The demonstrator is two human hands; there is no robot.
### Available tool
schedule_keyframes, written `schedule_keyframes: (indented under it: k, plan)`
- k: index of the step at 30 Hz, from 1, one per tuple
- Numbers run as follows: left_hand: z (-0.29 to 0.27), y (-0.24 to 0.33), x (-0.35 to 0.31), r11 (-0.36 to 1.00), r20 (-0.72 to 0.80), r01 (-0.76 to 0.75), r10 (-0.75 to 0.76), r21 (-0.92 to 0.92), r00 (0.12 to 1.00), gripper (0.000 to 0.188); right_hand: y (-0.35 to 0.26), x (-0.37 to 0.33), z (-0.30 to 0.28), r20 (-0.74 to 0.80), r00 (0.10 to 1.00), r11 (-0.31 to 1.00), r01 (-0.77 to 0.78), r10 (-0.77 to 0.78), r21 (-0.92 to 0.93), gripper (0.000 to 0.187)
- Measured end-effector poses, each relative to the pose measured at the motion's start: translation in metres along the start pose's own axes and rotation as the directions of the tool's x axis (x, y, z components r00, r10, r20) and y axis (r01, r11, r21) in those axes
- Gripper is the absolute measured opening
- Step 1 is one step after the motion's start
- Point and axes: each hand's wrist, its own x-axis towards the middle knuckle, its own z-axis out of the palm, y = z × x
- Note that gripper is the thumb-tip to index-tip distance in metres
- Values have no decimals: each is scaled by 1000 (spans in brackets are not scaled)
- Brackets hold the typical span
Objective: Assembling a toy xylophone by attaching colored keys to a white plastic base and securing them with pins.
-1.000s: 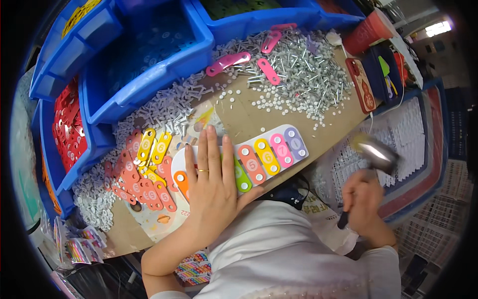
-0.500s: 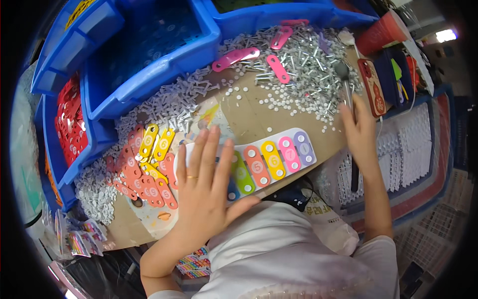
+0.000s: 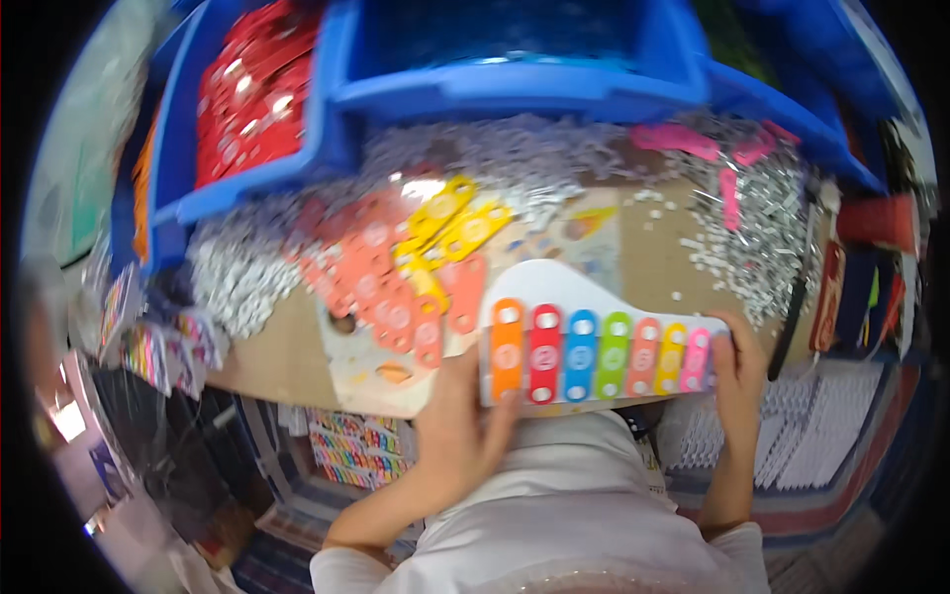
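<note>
A toy xylophone [image 3: 554,284] with a white base and a row of coloured bars lies between my hands at the table's front edge. My left hand [image 3: 457,433] holds its wide left end, thumb along the near side by the orange bar [image 3: 508,342]. Around the narrow right end, beside the pink bar [image 3: 697,354], closes my right hand [image 3: 738,381], partly hiding the last bar. Salmon-coloured bars [image 3: 371,287] and several yellow bars [image 3: 473,230] lie in a pile left of the xylophone. A black-handled tool [image 3: 788,332] rests right of my right hand.
Blue bins [image 3: 515,81] line the back; one holds red bars [image 3: 259,94]. White pegs [image 3: 242,282] and metal pins [image 3: 767,238] lie in heaps, with loose pink bars [image 3: 730,198] at the right. A red cup [image 3: 879,222] and a phone [image 3: 829,292] sit at the right edge.
My right hand has let go of the hammer-like tool, now lying on the table, and taken the xylophone's right end. My left hand moved from on top to its left end. The view turned left.
</note>
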Motion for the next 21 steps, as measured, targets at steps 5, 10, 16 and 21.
schedule_keyframes:
  k: [5,10,16,21]
  plan:
    - [-30,11,7,846,-230,-516,480,-134,846,89,60,-25,-12,-56,998,954,53,-39,295,45]
    - [26,-9,-30,615,-360,-347,108,-709,927,96,3,-26,68,-28,999,672,40,-29,739,75]
    - [-35,-73,-70,415,-539,-395,-324,-819,777,59,-80,-42,134,17,806,675,483,-591,557,67]
    - [-72,-205,-133,622,-792,-497,-533,-605,296,60,86,-33,52,750,659,515,-625,-56,587,73]
